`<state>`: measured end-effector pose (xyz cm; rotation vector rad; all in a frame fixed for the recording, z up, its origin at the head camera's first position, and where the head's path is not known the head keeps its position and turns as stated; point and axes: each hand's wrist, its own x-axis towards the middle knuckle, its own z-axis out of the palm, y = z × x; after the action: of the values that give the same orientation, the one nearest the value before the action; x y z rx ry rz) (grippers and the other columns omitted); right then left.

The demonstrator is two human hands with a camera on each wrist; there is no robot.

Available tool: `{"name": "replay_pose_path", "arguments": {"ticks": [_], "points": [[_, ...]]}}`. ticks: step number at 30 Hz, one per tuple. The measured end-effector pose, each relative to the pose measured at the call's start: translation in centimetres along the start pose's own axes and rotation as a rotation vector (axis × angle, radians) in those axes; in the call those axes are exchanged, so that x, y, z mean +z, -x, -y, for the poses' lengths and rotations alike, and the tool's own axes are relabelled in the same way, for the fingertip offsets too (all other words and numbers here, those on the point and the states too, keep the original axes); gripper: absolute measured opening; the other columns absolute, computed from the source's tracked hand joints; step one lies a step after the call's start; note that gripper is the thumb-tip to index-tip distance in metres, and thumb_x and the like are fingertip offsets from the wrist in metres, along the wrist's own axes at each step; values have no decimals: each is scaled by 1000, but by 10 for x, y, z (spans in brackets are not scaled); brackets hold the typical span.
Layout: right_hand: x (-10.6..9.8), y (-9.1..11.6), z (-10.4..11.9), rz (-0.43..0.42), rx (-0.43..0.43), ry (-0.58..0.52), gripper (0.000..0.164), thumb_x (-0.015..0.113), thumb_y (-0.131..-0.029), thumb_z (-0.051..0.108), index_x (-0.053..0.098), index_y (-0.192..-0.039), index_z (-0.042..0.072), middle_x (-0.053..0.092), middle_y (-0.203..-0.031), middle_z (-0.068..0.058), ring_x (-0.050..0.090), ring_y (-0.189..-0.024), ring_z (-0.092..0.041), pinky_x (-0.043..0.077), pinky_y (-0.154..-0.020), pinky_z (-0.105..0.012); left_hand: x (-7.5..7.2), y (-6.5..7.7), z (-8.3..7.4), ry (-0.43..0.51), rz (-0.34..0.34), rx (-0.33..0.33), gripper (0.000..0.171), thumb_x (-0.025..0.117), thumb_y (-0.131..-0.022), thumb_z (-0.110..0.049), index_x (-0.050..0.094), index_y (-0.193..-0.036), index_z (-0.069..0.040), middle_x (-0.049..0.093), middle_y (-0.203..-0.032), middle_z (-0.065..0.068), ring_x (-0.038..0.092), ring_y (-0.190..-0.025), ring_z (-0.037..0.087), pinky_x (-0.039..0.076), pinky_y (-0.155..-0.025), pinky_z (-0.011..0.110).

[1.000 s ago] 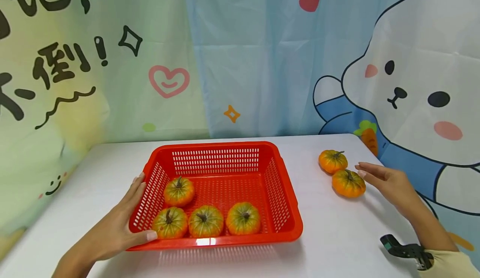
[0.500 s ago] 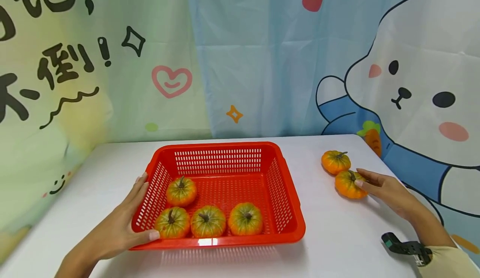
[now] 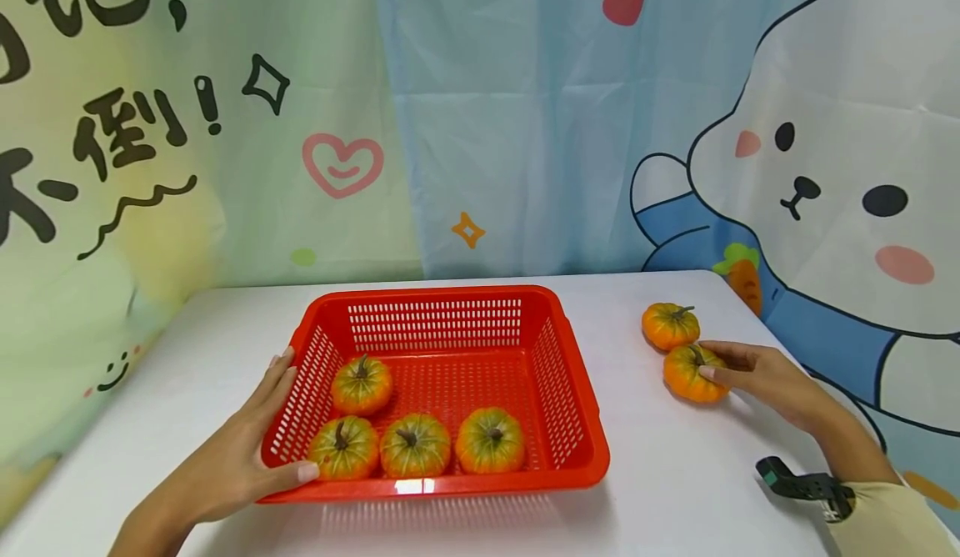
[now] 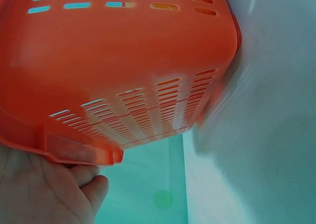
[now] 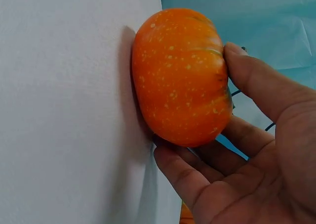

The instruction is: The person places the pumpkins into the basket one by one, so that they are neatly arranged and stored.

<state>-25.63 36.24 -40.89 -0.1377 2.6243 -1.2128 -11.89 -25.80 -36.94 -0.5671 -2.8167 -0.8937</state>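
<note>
My left hand (image 3: 217,457) holds the left front corner of a red plastic basket (image 3: 555,479), thumb on the front rim and fingers along the left side. In the left wrist view, its fingertips (image 4: 96,189) sit under the rim of the basket (image 4: 98,46). At the right of the table, my right hand (image 3: 776,382) grips a small orange pumpkin (image 3: 690,376). The right wrist view has that pumpkin (image 5: 180,80) between thumb and fingers of the hand (image 5: 247,174), low beside the white tabletop. A second loose pumpkin (image 3: 667,326) is just behind it.
Inside the basket are several small pumpkins, three along the front such as this middle pumpkin (image 3: 416,446), and one pumpkin (image 3: 362,385) behind them. A white table (image 3: 675,490) bears everything. A printed curtain (image 3: 480,123) hangs behind its far edge.
My right hand has come in from the right of the front loose pumpkin and closed its thumb and fingers on it. My left hand and the basket keep their places.
</note>
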Motion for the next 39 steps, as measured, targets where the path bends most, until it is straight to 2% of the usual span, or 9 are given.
{"name": "replay_pose_path", "arguments": {"ticks": [6, 11, 17, 20, 28, 39], "points": [[3, -2, 1, -51, 3, 14, 77, 65, -92, 43, 38, -142, -10, 40, -139, -33, 45, -117, -42, 45, -94, -51, 0, 0, 0, -9, -1, -2, 109, 77, -77, -38, 9, -157, -8, 1, -163, 6, 3, -147, 31, 29, -97, 65], [4, -4, 3, -61, 3, 15, 76, 65, -92, 42, 39, -141, -10, 42, -137, -32, 47, -115, -40, 47, -92, -46, 0, 1, 0, -2, -1, -4, 110, 78, -77, -37, 8, -157, -9, 1, -163, 7, 2, -147, 31, 30, -95, 68], [5, -5, 3, -77, -11, 22, 74, 63, -94, 42, 39, -141, -10, 40, -139, -33, 45, -117, -42, 44, -95, -51, -1, 0, -1, -14, 4, -11, 110, 77, -77, -39, 8, -157, -8, 1, -163, 7, 3, -147, 31, 32, -94, 69], [6, -6, 2, -72, -16, -3, 74, 62, -94, 42, 39, -142, -10, 37, -142, -34, 42, -121, -45, 42, -97, -52, -1, 0, -1, -18, 9, -16, 110, 77, -77, -40, 7, -157, -8, 1, -163, 7, 4, -147, 32, 33, -94, 68], [16, -11, 1, -23, -30, -79, 68, 62, -95, 39, 44, -141, -8, 37, -144, -32, 40, -126, -45, 47, -94, -41, -1, -1, -2, -14, 11, -14, 110, 77, -78, -40, 8, -157, -7, 1, -163, 7, 5, -147, 33, 32, -94, 69], [26, -15, 16, -14, -28, -81, 68, 61, -95, 41, 44, -142, -5, 38, -144, -31, 42, -124, -43, 41, -99, -51, 0, 0, -1, -8, 15, -21, 110, 77, -78, -40, 7, -157, -9, 0, -163, 6, 3, -147, 31, 31, -95, 68]]}}
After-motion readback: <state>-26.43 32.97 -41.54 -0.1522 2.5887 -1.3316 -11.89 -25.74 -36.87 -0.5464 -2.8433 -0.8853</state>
